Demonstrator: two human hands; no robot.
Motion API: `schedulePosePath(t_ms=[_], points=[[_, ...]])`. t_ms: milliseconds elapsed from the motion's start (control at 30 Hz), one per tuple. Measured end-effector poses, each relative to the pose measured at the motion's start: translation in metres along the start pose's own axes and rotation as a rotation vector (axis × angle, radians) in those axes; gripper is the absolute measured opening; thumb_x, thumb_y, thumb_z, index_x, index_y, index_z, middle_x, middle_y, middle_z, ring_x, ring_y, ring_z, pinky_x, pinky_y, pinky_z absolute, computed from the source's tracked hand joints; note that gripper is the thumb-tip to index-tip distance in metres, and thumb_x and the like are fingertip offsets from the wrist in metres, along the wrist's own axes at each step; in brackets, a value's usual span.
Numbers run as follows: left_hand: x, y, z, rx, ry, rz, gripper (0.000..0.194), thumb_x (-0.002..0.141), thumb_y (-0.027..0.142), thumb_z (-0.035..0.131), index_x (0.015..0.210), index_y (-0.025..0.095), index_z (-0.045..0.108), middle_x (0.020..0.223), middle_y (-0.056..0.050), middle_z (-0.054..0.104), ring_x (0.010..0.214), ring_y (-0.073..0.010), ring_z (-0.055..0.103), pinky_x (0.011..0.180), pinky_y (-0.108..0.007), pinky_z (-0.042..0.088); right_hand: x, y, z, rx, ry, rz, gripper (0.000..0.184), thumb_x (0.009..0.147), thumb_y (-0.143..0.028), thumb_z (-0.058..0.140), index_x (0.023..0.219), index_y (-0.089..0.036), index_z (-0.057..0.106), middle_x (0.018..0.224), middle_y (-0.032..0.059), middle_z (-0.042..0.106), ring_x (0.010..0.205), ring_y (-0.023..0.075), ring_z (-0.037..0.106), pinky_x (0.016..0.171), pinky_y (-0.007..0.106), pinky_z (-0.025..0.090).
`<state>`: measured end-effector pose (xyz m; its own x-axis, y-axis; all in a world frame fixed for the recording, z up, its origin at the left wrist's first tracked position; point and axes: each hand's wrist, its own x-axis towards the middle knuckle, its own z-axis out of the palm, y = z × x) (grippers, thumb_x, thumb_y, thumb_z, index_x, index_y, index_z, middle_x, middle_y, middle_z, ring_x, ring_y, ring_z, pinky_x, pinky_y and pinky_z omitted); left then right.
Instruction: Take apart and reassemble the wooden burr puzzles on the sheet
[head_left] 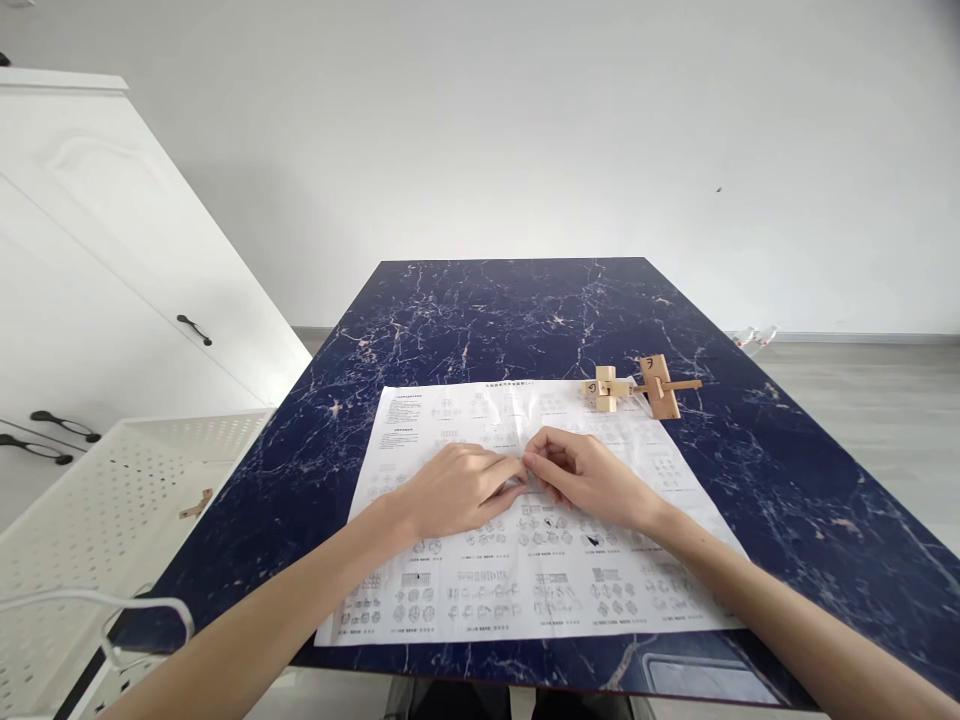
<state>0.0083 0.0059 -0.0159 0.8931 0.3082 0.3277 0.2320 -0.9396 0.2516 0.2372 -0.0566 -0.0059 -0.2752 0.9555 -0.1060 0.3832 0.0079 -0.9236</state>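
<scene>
A large printed instruction sheet (420,630), covered with small diagrams, lies on the blue marbled table. Over its middle, my left hand (469,485) is closed, thumb against the fingers. My right hand (581,475) meets it fingertip to fingertip in a pinch. Whatever the fingers hold, if anything, is too small or hidden to make out. Beyond my right hand, a light wooden interlocking puzzle (606,390) rests on the sheet's upper right corner. Beside it is a flat wooden cross-shaped puzzle (663,390) with a stick through it and a black mark.
The blue table (480,310) reaches toward a white wall. A white perforated basket (150,450) stands to the left, with a small wooden piece (196,504) in it. A white cable (97,600) loops at lower left, and a white cabinet (105,250) stands behind the basket.
</scene>
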Motion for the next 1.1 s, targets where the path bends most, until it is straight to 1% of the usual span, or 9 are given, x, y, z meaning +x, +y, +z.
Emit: schedulePosePath(t_ms=[100, 267, 400, 533, 600, 667, 833, 1000, 1100], points=[[0.0, 0.0, 0.0, -0.004, -0.003, -0.003, 0.027, 0.116, 0.029, 0.05, 0.106, 0.015, 0.071, 0.079, -0.002, 0.078, 0.059, -0.0152, 0.069, 0.06, -0.03, 0.052, -0.001, 0.001, 0.0, -0.037, 0.138, -0.064, 0.036, 0.109, -0.055, 0.054, 0.091, -0.025, 0.061, 0.064, -0.0024, 0.06, 0.054, 0.0147, 0.05, 0.054, 0.031, 0.041], [0.0, 0.0, 0.0, -0.041, -0.01, -0.007, 0.023, 0.114, 0.025, 0.054, 0.108, 0.015, 0.074, 0.088, -0.003, 0.083, 0.066, -0.0162, 0.074, 0.063, -0.031, 0.057, -0.001, 0.007, -0.014, -0.226, 0.648, -0.238, 0.031, 0.109, -0.052, 0.053, 0.096, -0.026, 0.062, 0.077, 0.004, 0.066, 0.065, 0.0203, 0.059, 0.057, 0.034, 0.046], [-0.001, -0.001, 0.001, -0.044, -0.004, -0.002, 0.022, 0.114, 0.024, 0.054, 0.109, 0.015, 0.074, 0.086, -0.002, 0.082, 0.062, -0.0146, 0.072, 0.064, -0.03, 0.057, 0.005, 0.02, -0.04, -0.488, 0.958, -0.345, 0.022, 0.109, -0.044, 0.051, 0.102, -0.026, 0.062, 0.095, 0.0095, 0.071, 0.086, 0.0264, 0.067, 0.081, 0.042, 0.056], [-0.002, -0.002, 0.002, -0.043, 0.003, 0.003, 0.024, 0.114, 0.025, 0.052, 0.109, 0.015, 0.073, 0.086, -0.002, 0.082, 0.063, -0.0143, 0.073, 0.065, -0.03, 0.058, 0.014, 0.04, -0.067, -0.699, 1.171, -0.319, 0.022, 0.104, -0.04, 0.055, 0.115, -0.023, 0.065, 0.121, 0.017, 0.067, 0.112, 0.0333, 0.064, 0.105, 0.053, 0.05], [-0.002, -0.003, 0.002, -0.042, 0.004, 0.003, 0.024, 0.114, 0.025, 0.052, 0.109, 0.015, 0.073, 0.086, -0.002, 0.082, 0.063, -0.0143, 0.073, 0.065, -0.029, 0.057, 0.016, 0.05, -0.077, -0.741, 1.22, -0.242, 0.03, 0.102, -0.04, 0.055, 0.123, -0.021, 0.065, 0.131, 0.0201, 0.064, 0.122, 0.037, 0.059, 0.108, 0.057, 0.047], [-0.002, -0.003, 0.002, -0.042, 0.005, 0.005, 0.023, 0.114, 0.025, 0.053, 0.109, 0.015, 0.073, 0.085, -0.002, 0.082, 0.063, -0.0142, 0.073, 0.065, -0.029, 0.057, 0.018, 0.059, -0.084, -0.759, 1.201, -0.134, 0.034, 0.1, -0.04, 0.056, 0.128, -0.021, 0.064, 0.137, 0.0206, 0.063, 0.128, 0.0395, 0.057, 0.109, 0.059, 0.045], [-0.002, -0.002, 0.001, -0.043, 0.013, 0.014, 0.022, 0.112, 0.023, 0.054, 0.108, 0.015, 0.073, 0.086, -0.003, 0.082, 0.064, -0.0145, 0.074, 0.066, -0.03, 0.058, 0.017, 0.074, -0.093, -0.76, 1.017, 0.067, 0.038, 0.1, -0.038, 0.053, 0.133, -0.024, 0.066, 0.118, 0.016, 0.076, 0.127, 0.0406, 0.058, 0.103, 0.059, 0.046], [-0.003, -0.003, 0.002, -0.036, 0.014, 0.014, 0.022, 0.112, 0.023, 0.053, 0.109, 0.015, 0.073, 0.087, -0.003, 0.083, 0.065, -0.0151, 0.075, 0.066, -0.031, 0.059, 0.016, 0.076, -0.092, -0.756, 1.06, 0.042, 0.042, 0.107, -0.039, 0.045, 0.141, -0.022, 0.064, 0.119, 0.0177, 0.077, 0.121, 0.0404, 0.056, 0.094, 0.056, 0.049], [-0.003, -0.003, 0.003, -0.041, 0.005, 0.001, 0.023, 0.113, 0.024, 0.053, 0.11, 0.016, 0.074, 0.088, -0.003, 0.083, 0.065, -0.0151, 0.074, 0.066, -0.031, 0.059, 0.014, 0.065, -0.087, -0.809, 1.169, -0.181, 0.045, 0.11, -0.038, 0.047, 0.148, -0.017, 0.06, 0.123, 0.0194, 0.074, 0.122, 0.0398, 0.053, 0.098, 0.057, 0.048]])
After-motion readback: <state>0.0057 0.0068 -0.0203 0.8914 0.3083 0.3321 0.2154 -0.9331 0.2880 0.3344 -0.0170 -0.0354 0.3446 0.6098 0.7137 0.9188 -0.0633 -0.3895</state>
